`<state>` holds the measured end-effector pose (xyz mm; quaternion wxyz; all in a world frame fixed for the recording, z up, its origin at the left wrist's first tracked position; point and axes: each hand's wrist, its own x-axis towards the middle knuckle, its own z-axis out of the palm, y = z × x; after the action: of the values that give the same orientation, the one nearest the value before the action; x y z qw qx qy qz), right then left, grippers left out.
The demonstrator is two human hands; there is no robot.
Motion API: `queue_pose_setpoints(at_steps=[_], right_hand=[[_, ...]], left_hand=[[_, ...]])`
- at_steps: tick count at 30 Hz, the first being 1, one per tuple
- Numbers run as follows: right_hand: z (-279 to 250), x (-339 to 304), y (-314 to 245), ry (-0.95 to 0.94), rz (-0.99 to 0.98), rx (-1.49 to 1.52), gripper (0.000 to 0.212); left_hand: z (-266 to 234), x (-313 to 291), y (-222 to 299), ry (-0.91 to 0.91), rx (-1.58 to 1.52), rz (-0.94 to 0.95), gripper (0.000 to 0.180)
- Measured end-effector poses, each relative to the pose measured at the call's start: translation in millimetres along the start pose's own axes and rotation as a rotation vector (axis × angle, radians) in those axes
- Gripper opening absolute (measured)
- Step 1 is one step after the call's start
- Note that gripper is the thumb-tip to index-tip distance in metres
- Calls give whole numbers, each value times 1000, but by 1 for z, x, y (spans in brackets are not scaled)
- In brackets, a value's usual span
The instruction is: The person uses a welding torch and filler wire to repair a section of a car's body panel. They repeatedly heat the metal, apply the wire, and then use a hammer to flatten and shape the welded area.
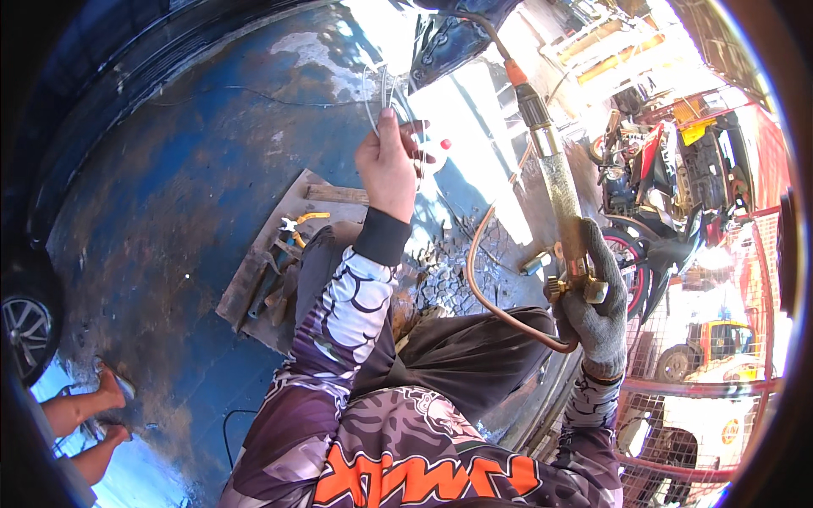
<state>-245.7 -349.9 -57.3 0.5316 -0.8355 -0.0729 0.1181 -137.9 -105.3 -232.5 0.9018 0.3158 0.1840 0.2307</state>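
Observation:
My bare left hand (391, 161) is raised at the upper middle, its thumb pressed over a few thin, pale wire rods (385, 89) that bend into loops above it. On the right, my right hand (603, 322) wears a grey glove and is wrapped round the valve end of a brass gas torch (559, 186). The torch points up and away, past an orange collar, toward a dark metal part (453, 46) at the top. From its lower end a brown hose (476, 262) curves off. I cannot make out a flame in the glare.
Beside my left knee lies a wooden board (241, 296) with pliers (292, 227) and other tools. Broken dark flakes (466, 271) cover the floor ahead. Motorcycles (652, 195) and a red-framed mesh fence (694, 389) stand right; a person's legs (89, 415) show lower left, near a car wheel (27, 326).

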Motion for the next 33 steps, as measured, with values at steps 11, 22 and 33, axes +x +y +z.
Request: queue_pose_setpoints(at_steps=[11, 22, 33], right_hand=[[4, 7, 3, -19, 95, -111, 78], [6, 20, 1, 17, 71, -171, 82], [6, 33, -14, -47, -47, -402, 85]], left_hand=[[2, -7, -22, 30, -104, -74, 54], [0, -5, -20, 21, -38, -28, 52], [-3, -3, -19, -27, -20, -3, 51]])
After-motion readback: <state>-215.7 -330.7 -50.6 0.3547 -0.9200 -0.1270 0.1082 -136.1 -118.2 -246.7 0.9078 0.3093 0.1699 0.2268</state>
